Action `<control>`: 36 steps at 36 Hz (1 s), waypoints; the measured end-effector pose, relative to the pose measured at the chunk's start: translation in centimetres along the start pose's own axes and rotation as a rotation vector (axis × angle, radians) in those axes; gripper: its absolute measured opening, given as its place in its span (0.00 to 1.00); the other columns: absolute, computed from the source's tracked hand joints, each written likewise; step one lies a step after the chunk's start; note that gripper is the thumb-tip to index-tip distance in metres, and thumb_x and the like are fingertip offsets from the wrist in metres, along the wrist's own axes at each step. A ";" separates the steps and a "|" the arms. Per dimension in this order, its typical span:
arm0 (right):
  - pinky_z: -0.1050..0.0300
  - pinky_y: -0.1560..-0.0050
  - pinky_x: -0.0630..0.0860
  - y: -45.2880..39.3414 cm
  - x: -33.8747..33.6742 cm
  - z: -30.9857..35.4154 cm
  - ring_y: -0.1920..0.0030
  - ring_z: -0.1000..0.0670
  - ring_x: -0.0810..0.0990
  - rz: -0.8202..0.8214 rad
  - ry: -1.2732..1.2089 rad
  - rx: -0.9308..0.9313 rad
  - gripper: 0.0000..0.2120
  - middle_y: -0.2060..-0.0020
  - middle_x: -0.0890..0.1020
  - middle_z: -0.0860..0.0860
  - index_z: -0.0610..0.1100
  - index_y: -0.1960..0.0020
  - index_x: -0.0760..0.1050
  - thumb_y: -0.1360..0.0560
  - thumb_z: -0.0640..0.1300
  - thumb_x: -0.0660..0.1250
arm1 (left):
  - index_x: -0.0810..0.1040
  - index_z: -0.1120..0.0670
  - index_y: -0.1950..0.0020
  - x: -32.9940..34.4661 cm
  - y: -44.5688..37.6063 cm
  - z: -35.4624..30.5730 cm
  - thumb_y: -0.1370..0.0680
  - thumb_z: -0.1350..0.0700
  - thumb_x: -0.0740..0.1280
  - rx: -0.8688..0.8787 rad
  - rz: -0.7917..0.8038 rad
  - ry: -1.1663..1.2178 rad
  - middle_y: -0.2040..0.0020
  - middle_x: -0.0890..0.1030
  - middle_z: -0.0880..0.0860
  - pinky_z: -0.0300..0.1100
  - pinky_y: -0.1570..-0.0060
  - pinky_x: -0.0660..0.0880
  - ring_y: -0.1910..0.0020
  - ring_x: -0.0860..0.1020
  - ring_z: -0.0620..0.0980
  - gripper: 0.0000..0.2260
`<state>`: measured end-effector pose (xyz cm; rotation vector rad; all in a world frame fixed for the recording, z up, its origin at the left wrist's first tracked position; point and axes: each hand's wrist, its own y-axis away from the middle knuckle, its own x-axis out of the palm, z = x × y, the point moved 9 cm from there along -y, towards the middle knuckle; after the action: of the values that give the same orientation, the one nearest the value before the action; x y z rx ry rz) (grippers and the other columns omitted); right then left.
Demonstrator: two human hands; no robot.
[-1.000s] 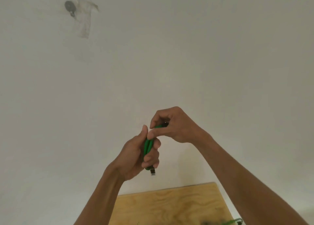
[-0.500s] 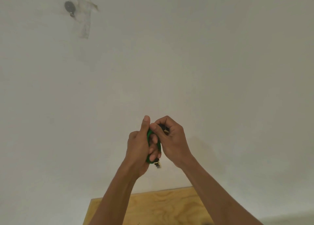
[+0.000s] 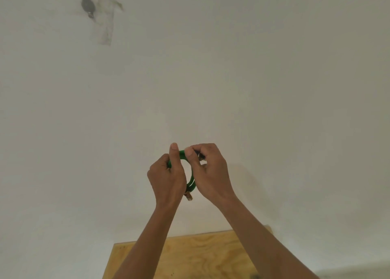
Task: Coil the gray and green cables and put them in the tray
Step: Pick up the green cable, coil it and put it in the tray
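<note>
Nearest us, a plywood table (image 3: 202, 255) — only its far edge shows, beneath both forearms. Above it we record the left hand (image 3: 166, 178), fingers closed around the left side of the green cable (image 3: 191, 181), thumb upright. We record the right hand (image 3: 211, 171) just beside it, thumb and fingers pinched on the loop's top and right side. The cable forms a small coil between the two hands — held in the air, one connector (image 3: 188, 196) hanging under the left palm. Behind, a white wall (image 3: 274, 78) bearing a dark round mark (image 3: 88, 5).
</note>
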<state>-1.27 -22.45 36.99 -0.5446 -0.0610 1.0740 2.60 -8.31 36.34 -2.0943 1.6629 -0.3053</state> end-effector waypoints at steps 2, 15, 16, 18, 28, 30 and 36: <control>0.70 0.53 0.71 0.4 0.3 0.3 0.48 0.58 0.75 0.012 0.101 -0.027 0.11 0.51 0.74 0.55 0.50 0.44 0.81 0.18 0.49 0.60 | 0.71 0.63 0.69 -0.5 -0.3 0.2 0.18 0.41 0.59 -0.008 -0.041 -0.041 0.77 0.66 0.54 0.56 0.68 0.73 0.74 0.71 0.62 0.30; 0.68 0.58 0.76 0.7 0.0 -1.4 0.65 0.58 0.84 0.093 -0.090 0.182 0.07 0.69 0.86 0.53 0.45 0.59 0.84 0.32 0.46 0.79 | 0.78 0.63 0.66 -0.7 -0.9 1.5 0.22 0.39 0.62 -0.048 0.022 0.058 0.76 0.73 0.61 0.58 0.72 0.77 0.75 0.75 0.65 0.29; 0.68 0.61 0.75 0.7 -0.1 -1.6 0.66 0.59 0.83 0.082 -0.063 0.191 0.08 0.69 0.85 0.54 0.46 0.59 0.83 0.33 0.48 0.80 | 0.80 0.62 0.67 -0.7 -0.8 1.4 0.20 0.42 0.63 -0.050 0.033 0.068 0.77 0.73 0.58 0.55 0.72 0.78 0.76 0.75 0.62 0.26; 0.66 0.63 0.75 0.5 -0.4 -2.3 0.66 0.58 0.79 0.046 -0.011 0.204 0.14 0.65 0.83 0.53 0.50 0.54 0.81 0.35 0.52 0.81 | 0.82 0.58 0.66 -0.7 -0.7 1.2 0.18 0.48 0.64 -0.054 0.047 0.076 0.80 0.73 0.51 0.46 0.74 0.76 0.78 0.76 0.53 0.21; 0.63 0.59 0.80 0.9 0.6 -1.9 0.61 0.57 0.82 0.020 0.182 0.043 0.10 0.58 0.84 0.59 0.52 0.47 0.82 0.28 0.48 0.73 | 0.82 0.59 0.63 0.4 -0.2 0.9 0.20 0.52 0.69 -0.116 0.225 0.118 0.79 0.74 0.50 0.44 0.79 0.75 0.80 0.77 0.55 0.15; 0.57 0.59 0.81 0.8 0.4 -2.0 0.62 0.56 0.83 -0.021 0.205 0.056 0.09 0.59 0.84 0.59 0.52 0.49 0.82 0.29 0.49 0.74 | 0.83 0.59 0.60 0.6 -0.1 0.9 0.21 0.52 0.70 -0.118 0.263 0.118 0.77 0.76 0.50 0.45 0.79 0.77 0.79 0.78 0.54 0.13; 0.54 0.65 0.79 0.4 -0.3 -3.0 0.67 0.54 0.81 -0.091 0.174 0.137 0.09 0.66 0.81 0.57 0.53 0.53 0.79 0.30 0.49 0.76 | 0.85 0.56 0.54 1.4 0.3 0.8 0.22 0.55 0.71 -0.095 0.352 0.116 0.69 0.81 0.55 0.43 0.79 0.76 0.78 0.78 0.53 0.05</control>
<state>-0.87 -23.72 34.29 -0.5052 0.1385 0.9313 3.05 -9.52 35.36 -1.8299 2.1109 -0.2417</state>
